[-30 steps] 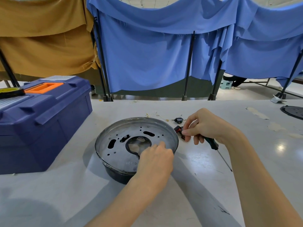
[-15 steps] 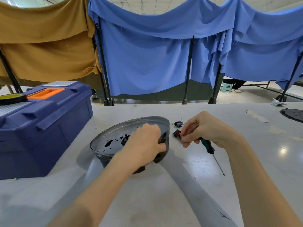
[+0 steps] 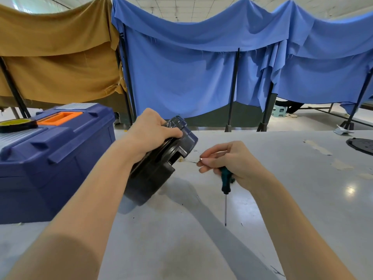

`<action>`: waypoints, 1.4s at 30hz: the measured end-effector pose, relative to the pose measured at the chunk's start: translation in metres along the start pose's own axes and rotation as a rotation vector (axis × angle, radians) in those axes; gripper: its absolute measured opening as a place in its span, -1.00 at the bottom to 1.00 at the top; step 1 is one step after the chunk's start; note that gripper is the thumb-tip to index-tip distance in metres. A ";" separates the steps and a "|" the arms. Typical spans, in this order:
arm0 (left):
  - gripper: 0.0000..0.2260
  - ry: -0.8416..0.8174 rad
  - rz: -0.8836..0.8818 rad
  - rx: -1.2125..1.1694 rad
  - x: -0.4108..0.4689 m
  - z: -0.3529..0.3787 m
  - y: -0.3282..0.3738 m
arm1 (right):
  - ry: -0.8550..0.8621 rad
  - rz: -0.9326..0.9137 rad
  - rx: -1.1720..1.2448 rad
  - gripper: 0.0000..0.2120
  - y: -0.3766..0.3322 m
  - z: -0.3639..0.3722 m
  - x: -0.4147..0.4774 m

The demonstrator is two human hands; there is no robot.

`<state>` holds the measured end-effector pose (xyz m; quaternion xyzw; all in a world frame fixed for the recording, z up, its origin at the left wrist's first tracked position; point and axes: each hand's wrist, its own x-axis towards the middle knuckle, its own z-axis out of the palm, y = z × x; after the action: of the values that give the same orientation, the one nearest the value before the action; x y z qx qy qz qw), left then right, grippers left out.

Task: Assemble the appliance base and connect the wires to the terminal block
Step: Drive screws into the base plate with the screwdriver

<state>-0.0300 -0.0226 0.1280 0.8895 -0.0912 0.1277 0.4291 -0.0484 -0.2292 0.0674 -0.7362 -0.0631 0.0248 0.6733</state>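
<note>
My left hand (image 3: 150, 131) grips the round appliance base (image 3: 159, 168) by its upper rim and holds it tipped up on edge, its dark underside facing me, its lower edge near the table. My right hand (image 3: 232, 160) is closed around a green-handled screwdriver (image 3: 225, 182), whose shaft points down toward me. Its thumb and forefinger also pinch a small part with thin wires (image 3: 191, 159) running toward the base. The terminal block is hidden from me.
A blue toolbox (image 3: 50, 158) with an orange handle stands at the left, touching distance from the base; a tape roll (image 3: 17, 124) lies on its lid. A dark round plate (image 3: 361, 145) sits at the far right table edge. Draped cloth screens stand behind the table.
My left hand has tipped the base from lying flat, bowl side up, to standing on edge with its underside toward me. My right hand stayed beside it with the screwdriver.
</note>
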 end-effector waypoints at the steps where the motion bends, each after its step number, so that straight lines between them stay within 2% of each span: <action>1: -0.67 0.005 -0.017 -0.042 0.000 -0.003 0.001 | 0.016 -0.014 0.064 -0.96 0.000 0.003 0.000; 7: -0.77 0.006 -0.101 -0.287 -0.003 -0.013 0.002 | 0.071 -0.111 0.382 -0.94 0.002 0.018 0.000; 14: -0.80 -0.040 -0.106 -0.344 -0.005 -0.016 0.004 | 0.049 -0.085 0.591 -0.90 -0.002 0.026 -0.003; 22: -0.78 -0.069 -0.113 -0.337 -0.005 -0.017 0.002 | 0.162 -0.105 0.603 -0.97 0.000 0.027 -0.003; 35: -0.78 -0.064 -0.106 -0.347 -0.005 -0.016 -0.001 | 0.171 -0.109 0.657 -0.94 0.001 0.031 -0.003; 42: -0.78 -0.077 -0.105 -0.335 -0.007 -0.016 -0.001 | 0.245 -0.126 0.545 -0.96 0.001 0.036 -0.003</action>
<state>-0.0385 -0.0093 0.1350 0.8135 -0.0810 0.0539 0.5734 -0.0558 -0.1939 0.0632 -0.5204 -0.0180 -0.0901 0.8490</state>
